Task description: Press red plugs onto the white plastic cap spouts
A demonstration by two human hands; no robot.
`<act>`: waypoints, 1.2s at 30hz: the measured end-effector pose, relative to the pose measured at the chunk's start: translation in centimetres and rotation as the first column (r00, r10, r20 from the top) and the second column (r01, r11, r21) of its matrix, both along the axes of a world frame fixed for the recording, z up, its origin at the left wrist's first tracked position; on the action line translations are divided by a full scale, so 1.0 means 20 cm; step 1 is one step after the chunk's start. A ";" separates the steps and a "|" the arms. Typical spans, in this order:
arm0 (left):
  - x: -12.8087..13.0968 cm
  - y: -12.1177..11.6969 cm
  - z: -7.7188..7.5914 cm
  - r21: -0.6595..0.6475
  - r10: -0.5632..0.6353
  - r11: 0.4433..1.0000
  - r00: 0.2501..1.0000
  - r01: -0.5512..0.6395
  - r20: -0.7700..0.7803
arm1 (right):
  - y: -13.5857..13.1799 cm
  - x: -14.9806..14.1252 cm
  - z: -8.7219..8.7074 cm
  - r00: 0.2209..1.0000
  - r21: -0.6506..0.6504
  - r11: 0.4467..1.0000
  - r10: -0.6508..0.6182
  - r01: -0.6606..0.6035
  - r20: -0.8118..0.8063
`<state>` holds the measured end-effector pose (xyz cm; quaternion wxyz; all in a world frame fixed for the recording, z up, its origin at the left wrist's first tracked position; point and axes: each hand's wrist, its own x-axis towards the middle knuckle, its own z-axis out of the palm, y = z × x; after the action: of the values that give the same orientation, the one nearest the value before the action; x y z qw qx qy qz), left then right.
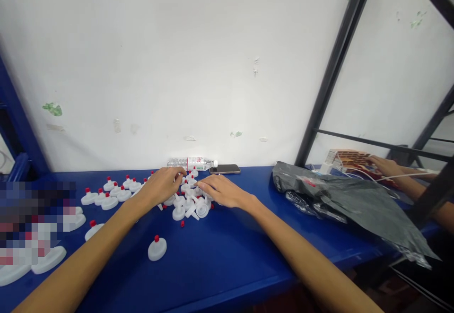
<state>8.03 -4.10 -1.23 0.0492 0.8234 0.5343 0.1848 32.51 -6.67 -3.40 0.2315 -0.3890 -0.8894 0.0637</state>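
Note:
A pile of white plastic nozzle lids (189,199), some with small red tip caps, lies on the blue table (227,251). My left hand (166,184) is at the pile's left side, fingers bent and drawn together; whatever they grip is hidden. At the right side, my right hand (222,190) lies palm down with fingers stretched over the pile, some fingertips out of sight. One loose red tip cap (182,224) rests just in front. Closer to me stands a single red-capped lid (157,248).
Several red-capped lids (109,202) stand at the left. Behind the pile are a clear bottle (191,163) on its side and a phone (225,169). A grey plastic bag (340,199) lies right, by a black post (333,72). Another person's hand (385,165) is beyond.

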 end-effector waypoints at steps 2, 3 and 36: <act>0.00 0.02 -0.02 0.039 0.012 0.999 1.000 -0.012 0.006 | 0.00 0.00 0.01 1.000 -0.004 1.000 0.007 -0.007 0.001; 0.00 0.03 -0.02 0.047 0.009 0.999 1.000 -0.009 0.006 | 0.00 0.00 0.01 1.000 -0.004 1.000 0.011 -0.011 0.000; -0.05 0.08 -0.05 0.111 0.052 0.993 0.998 -0.048 -0.031 | 0.11 -0.15 0.02 0.997 0.051 0.998 -0.031 0.035 -0.067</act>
<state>6.98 -2.52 -2.30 -0.0099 0.8143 0.5444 0.2013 29.60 -4.37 -3.07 0.2720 -0.3951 -0.8761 0.0496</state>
